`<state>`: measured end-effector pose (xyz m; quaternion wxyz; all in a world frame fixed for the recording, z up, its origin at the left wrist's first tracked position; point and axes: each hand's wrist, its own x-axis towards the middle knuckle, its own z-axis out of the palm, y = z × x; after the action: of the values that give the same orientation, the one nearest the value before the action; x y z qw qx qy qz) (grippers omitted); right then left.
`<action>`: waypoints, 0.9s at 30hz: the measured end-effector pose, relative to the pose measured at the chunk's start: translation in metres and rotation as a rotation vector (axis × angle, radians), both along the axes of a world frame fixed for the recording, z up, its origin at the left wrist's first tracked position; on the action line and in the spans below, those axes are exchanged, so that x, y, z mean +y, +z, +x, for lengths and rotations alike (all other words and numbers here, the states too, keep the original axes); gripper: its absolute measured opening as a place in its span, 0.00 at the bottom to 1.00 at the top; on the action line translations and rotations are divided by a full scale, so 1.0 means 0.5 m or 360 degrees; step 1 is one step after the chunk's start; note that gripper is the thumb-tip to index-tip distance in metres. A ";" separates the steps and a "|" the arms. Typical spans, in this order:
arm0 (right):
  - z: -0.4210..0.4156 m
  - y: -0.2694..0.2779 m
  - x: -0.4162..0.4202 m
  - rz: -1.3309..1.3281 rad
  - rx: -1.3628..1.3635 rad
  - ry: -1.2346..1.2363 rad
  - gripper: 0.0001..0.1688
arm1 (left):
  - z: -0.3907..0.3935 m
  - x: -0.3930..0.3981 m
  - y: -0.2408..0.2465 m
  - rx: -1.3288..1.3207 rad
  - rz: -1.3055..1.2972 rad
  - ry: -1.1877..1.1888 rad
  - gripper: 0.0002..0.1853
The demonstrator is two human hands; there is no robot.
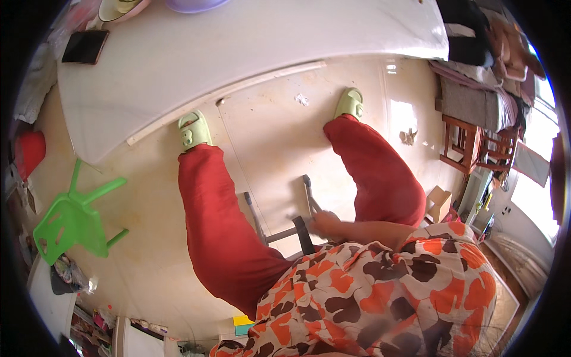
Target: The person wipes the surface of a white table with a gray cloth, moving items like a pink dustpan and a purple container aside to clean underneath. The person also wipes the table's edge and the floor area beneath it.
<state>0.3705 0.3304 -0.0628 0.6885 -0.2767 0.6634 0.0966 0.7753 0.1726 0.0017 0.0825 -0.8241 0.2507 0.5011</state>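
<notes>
My right hand is low between my knees, blurred, its fingers curled beside a dark band and the grey metal frame of a seat under me. Whether it grips either of them cannot be made out. Out of view is my left hand. My legs in red trousers are spread apart. The light green slippers on my feet rest on the pale floor, the left one close to the white-covered table.
On the table are a dark-screened phone or tablet, a bowl and a purple basin. A green plastic chair stands left. Paper scraps lie on the floor. At right are a wooden chair and a cardboard box.
</notes>
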 end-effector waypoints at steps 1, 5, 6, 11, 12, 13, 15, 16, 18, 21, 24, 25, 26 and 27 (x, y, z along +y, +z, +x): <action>-0.026 -0.023 0.003 0.0206 0.0109 -0.0499 0.27 | -0.013 -0.017 -0.026 0.0046 0.0025 -0.0058 0.25; -0.097 -0.245 -0.071 -0.0178 0.0510 -0.1268 0.30 | 0.028 0.001 -0.036 0.0018 -0.0067 -0.0055 0.25; -0.125 -0.299 -0.082 -0.0273 0.0580 -0.1640 0.31 | 0.011 -0.024 -0.036 0.0047 -0.0103 -0.0102 0.26; -0.241 -0.354 -0.295 -0.0785 0.0230 -0.3427 0.29 | -0.148 -0.188 0.011 0.0246 -0.0679 -0.0131 0.26; -0.272 -0.358 -0.340 -0.0783 0.0060 -0.3671 0.31 | -0.219 -0.236 0.033 0.0362 -0.0873 -0.0142 0.27; -0.292 -0.349 -0.389 -0.0764 -0.0130 -0.3891 0.32 | -0.288 -0.275 0.060 0.0508 -0.1035 -0.0143 0.27; -0.323 -0.305 -0.472 -0.0762 -0.0436 -0.4099 0.33 | -0.437 -0.338 0.112 0.0859 -0.1249 -0.0169 0.29; -0.350 -0.287 -0.502 -0.0898 -0.0614 -0.4126 0.32 | -0.509 -0.356 0.120 0.1106 -0.1273 -0.0173 0.29; -0.373 -0.230 -0.561 -0.1039 -0.0655 -0.4086 0.28 | -0.630 -0.360 0.131 0.1506 -0.1243 -0.0093 0.29; -0.376 -0.116 -0.628 -0.1079 -0.0366 -0.3946 0.24 | -0.727 -0.338 0.104 0.1820 -0.1099 0.0137 0.29; -0.378 -0.097 -0.636 -0.1222 -0.0329 -0.3928 0.27 | -0.779 -0.305 0.068 0.1644 -0.0946 0.0133 0.27; -0.383 -0.109 -0.648 -0.1210 -0.0233 -0.3958 0.27 | -0.786 -0.300 0.051 0.1536 -0.0889 0.0116 0.26; -0.383 -0.121 -0.665 -0.1171 -0.0114 -0.4014 0.27 | -0.789 -0.298 0.037 0.1450 -0.0739 0.0281 0.25; -0.370 -0.132 -0.676 -0.1105 -0.0036 -0.4066 0.27 | -0.790 -0.298 0.039 0.1507 -0.0672 0.0198 0.26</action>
<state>0.1856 -0.0078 -0.1287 0.1939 0.3771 0.4399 -0.7916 0.3805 0.0235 0.0212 -0.2377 -0.5194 0.3065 0.7614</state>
